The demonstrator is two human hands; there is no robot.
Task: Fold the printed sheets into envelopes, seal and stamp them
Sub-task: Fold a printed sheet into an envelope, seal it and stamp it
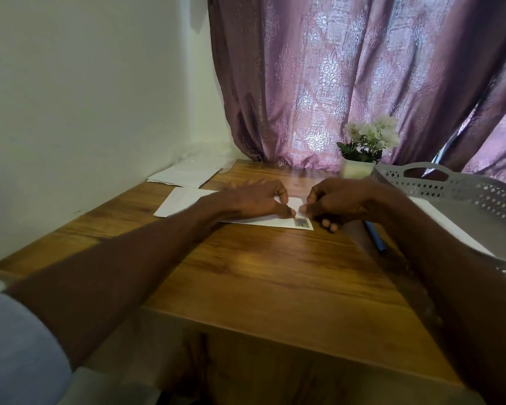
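Wood-grain brown table point(260, 276) fills the near view, set in a corner with a white wall on the left. Both bare forearms reach forward over it; light blue sleeve point(15, 346) at near left. Left hand point(251, 200) rests on a white paper envelope point(270, 220) lying flat on the table, fingers mostly straight and pressing down, fingertips near the envelope's right end. Right hand point(336, 204) just right of the left one, grip curled, thumb and forefinger pinched together at the envelope's right end; too blurred to tell whether anything is held in the pinch. Small dark printed stamp point(302, 222) on the envelope's near right corner, just below both sets of fingertips. Blue pen point(376, 236) on the table right of the right hand. Grey perforated plastic tray point(462, 188) further right, white sheet point(450, 226) in it. Beyond the left hand, a stack of white papers point(184, 173) by the wall. Beyond the right hand, white flowers in a pale pot point(362, 150). Purple patterned curtain point(348, 77) at the back.
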